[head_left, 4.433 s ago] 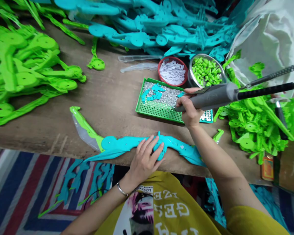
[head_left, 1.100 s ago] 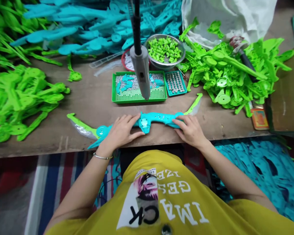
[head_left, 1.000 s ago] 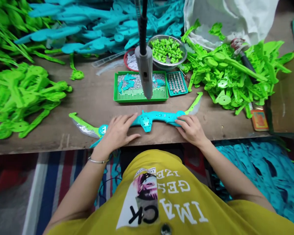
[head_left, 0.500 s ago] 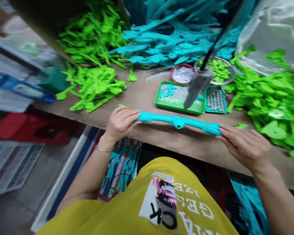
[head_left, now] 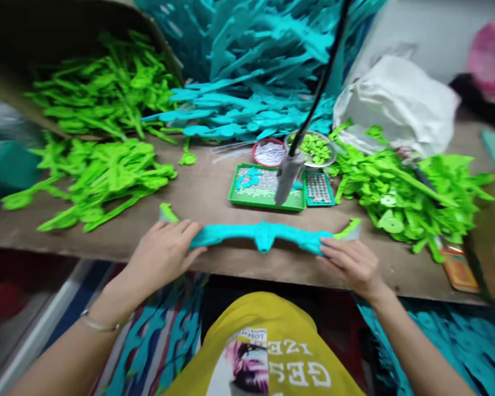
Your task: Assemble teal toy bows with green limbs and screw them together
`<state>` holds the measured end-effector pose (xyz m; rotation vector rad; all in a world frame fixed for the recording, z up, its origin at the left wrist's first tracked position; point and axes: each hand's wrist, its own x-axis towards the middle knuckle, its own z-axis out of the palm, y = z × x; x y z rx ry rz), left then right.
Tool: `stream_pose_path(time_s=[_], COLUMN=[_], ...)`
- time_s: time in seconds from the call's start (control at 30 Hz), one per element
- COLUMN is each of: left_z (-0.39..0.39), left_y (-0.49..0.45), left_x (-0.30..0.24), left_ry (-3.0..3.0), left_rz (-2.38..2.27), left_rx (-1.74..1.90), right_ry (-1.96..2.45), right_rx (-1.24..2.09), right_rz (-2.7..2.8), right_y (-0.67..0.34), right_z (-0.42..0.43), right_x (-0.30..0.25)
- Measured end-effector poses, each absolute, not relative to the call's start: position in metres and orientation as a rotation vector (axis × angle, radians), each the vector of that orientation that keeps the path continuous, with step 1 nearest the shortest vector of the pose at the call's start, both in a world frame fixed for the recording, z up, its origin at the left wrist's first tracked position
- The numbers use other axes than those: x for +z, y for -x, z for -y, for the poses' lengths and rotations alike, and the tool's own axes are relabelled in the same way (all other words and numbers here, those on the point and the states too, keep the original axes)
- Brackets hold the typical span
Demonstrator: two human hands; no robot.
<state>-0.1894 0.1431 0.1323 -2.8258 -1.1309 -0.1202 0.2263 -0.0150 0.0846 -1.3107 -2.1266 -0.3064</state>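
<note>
A long teal plastic toy bow (head_left: 260, 236) with green tips lies along the near edge of the wooden table (head_left: 206, 192). My left hand (head_left: 163, 254) is closed over its left limb, and my right hand (head_left: 350, 264) grips its right limb. Above and just behind the bow, a grey electric screwdriver (head_left: 287, 175) hangs on its black cable, free of both hands. Behind it sits a green tray (head_left: 264, 190) of small screws with a few teal bits on them.
A small teal tray (head_left: 318, 188), a red bowl (head_left: 269, 154) of white pieces and a metal bowl (head_left: 313, 148) of green pieces stand behind the green tray. Green parts (head_left: 103, 176) are heaped left and right, teal parts (head_left: 251, 110) at the back, with a white bag (head_left: 396, 104) at the far right.
The right hand let go of the screwdriver, which now hangs free. Both hands took the bow by its ends and turned it over at the table edge. My view swung left, then back.
</note>
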Motion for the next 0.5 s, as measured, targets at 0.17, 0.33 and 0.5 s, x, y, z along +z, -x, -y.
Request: stream_pose_path(time_s=[0.17,0.33,0.5], left_z=[-0.162,-0.166,-0.144], left_y=[0.156,0.131,0.134], left_x=[0.096,0.072,0.081], left_ry=[3.190,3.260,2.943], left_rz=[1.113,1.088,1.043], left_rx=[0.031,0.142,-0.002], right_ry=[1.331,1.357,1.525], right_rx=[-0.311,-0.273,-0.693], right_rz=[2.051,1.996,1.727], right_y=[-0.207,-0.211,-0.292], right_z=[0.040,0.053,0.024], right_x=[0.047,0.043,0.102])
